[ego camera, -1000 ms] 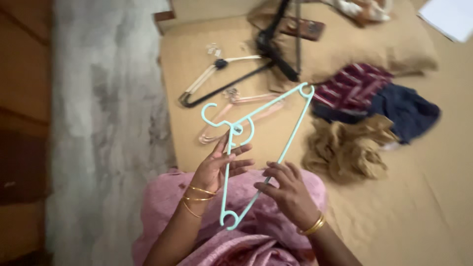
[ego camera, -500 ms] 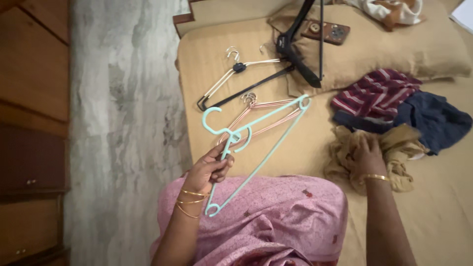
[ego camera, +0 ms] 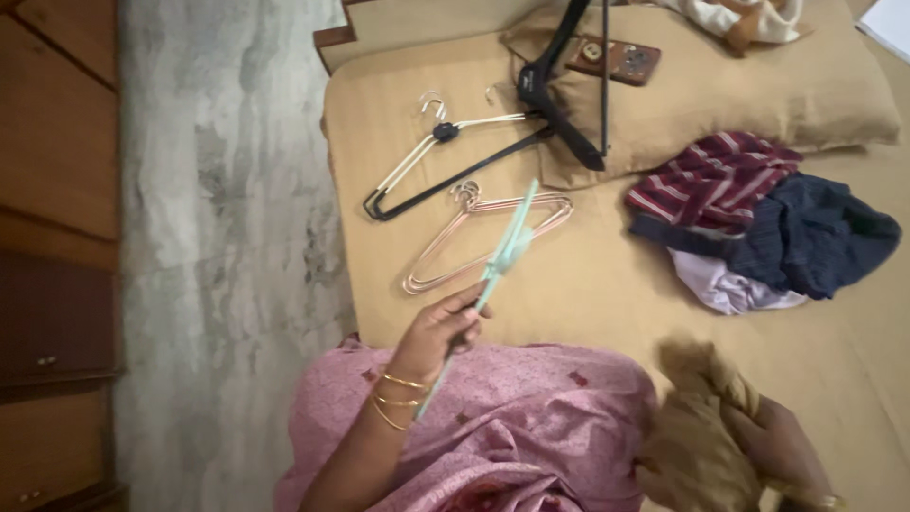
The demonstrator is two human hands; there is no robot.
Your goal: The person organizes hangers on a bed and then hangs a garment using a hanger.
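— What's in front of you?
— The bed (ego camera: 588,294), with a heap of clothes (ego camera: 758,228) and spare hangers (ego camera: 474,228) on it.
— And your hands?
— Your right hand (ego camera: 777,446) is closed on a tan cloth (ego camera: 701,427) above your lap. Your left hand (ego camera: 438,332) grips the green hanger (ego camera: 507,248), edge-on over the bed.
— So which step is this?
— Likely hanging it: the cloth and hanger need bringing together.

Pink hangers (ego camera: 483,237), black hanger (ego camera: 455,166), striped cloth (ego camera: 711,175), navy cloth (ego camera: 815,232), pillow (ego camera: 758,85) on bed (ego camera: 588,284)
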